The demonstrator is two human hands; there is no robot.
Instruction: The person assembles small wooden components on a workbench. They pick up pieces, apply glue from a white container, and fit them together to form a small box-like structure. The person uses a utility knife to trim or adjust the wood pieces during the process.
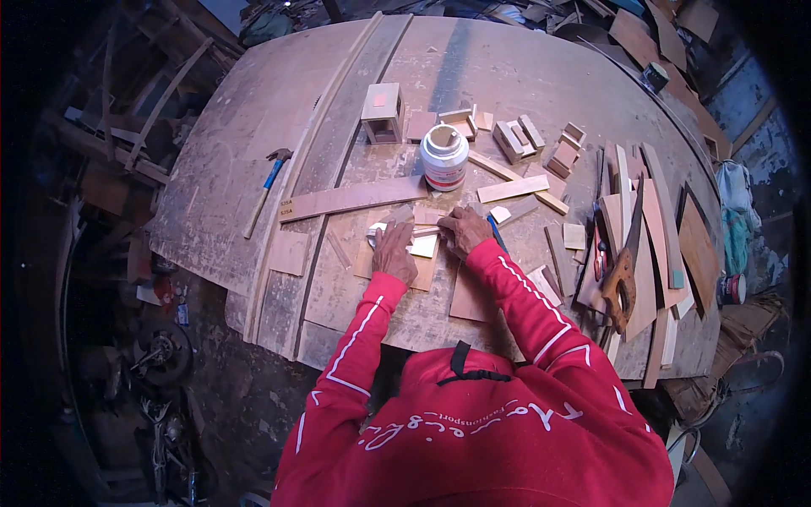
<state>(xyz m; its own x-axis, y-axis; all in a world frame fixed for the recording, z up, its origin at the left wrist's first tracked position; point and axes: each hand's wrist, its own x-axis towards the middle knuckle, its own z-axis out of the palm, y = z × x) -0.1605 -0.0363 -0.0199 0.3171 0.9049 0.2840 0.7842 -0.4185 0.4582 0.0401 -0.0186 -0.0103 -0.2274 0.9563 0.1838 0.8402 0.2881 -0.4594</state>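
My left hand (394,253) and my right hand (465,232) are close together over the near middle of the wooden worktable. Between them lies a thin wooden strip (427,231), its ends at the curled fingers of both hands. A white piece (425,245) shows under the strip, on top of a flat thin board (420,277). Part of another white item (372,233) shows beside my left fingers. By my right wrist is a blue slender tool (496,231), partly covered. A white open tub (444,158) stands just beyond my hands. My fingers hide part of the work.
A long flat board (355,198) lies left of the tub. Small wooden boxes (519,139) and an upright box frame (383,113) stand farther back. A hammer (266,193) lies at the left. A handsaw (623,283) rests on stacked wood strips at the right.
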